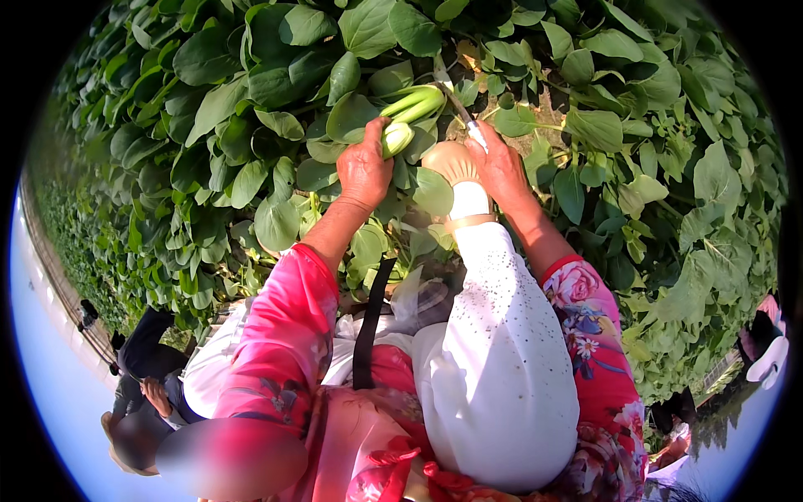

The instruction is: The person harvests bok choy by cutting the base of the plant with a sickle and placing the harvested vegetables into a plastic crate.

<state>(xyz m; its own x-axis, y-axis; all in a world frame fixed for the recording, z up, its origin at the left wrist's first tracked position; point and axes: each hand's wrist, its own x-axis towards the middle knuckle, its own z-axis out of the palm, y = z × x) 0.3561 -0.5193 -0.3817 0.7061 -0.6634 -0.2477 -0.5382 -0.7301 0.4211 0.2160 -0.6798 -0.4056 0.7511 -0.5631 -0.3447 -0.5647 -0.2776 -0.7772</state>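
Observation:
My left hand (365,166) is closed around leafy greens that look like bok choy (417,105), with pale green stalks bunched at the base. A second pale stalk base (396,138) shows just by my thumb. The leaves of the held plants blend into the crop, so their extent is hard to tell. In my right hand (500,164) is a knife with a white handle (477,133). Its narrow, dirty blade (460,108) points up and left, close to the cut-looking stalk base; whether they touch I cannot tell.
Dense leafy plants (238,125) surround both hands, with bare soil (546,116) showing right of the knife. My tan shoe (453,162) stands between my hands, close to the right one. Another person (157,395) is at the lower left. More people (762,345) appear at the right rim.

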